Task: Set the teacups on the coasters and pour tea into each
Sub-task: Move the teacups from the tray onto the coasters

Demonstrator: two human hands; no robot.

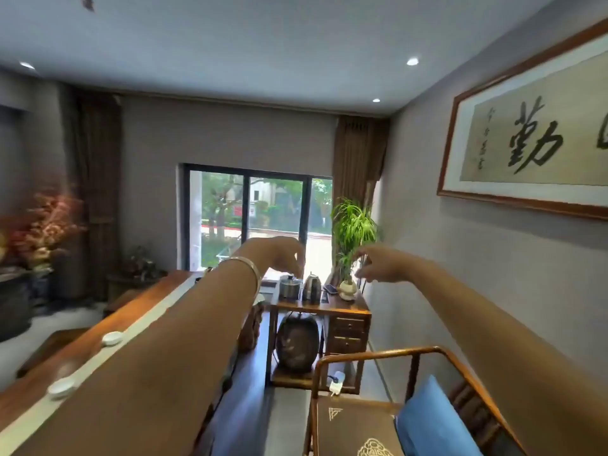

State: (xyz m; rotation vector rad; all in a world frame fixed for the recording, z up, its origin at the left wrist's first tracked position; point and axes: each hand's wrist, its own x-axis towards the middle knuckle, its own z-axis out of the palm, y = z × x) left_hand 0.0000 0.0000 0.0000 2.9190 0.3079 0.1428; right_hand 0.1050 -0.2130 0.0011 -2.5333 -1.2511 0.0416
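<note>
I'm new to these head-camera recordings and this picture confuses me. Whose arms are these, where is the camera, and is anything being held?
There is no machine here: the camera sits on a person's head, so the two bare arms reaching forward are the wearer's own. The wide lens bends the room. The left hand, with a bracelet at the wrist, hangs with fingers drooping above a small side table. The right hand reaches out beside it. Neither holds anything. On the side table stand a metal pot, a kettle and a potted plant. On the long table at left sit two white teacups; whether coasters lie under them is too blurred to tell.
</note>
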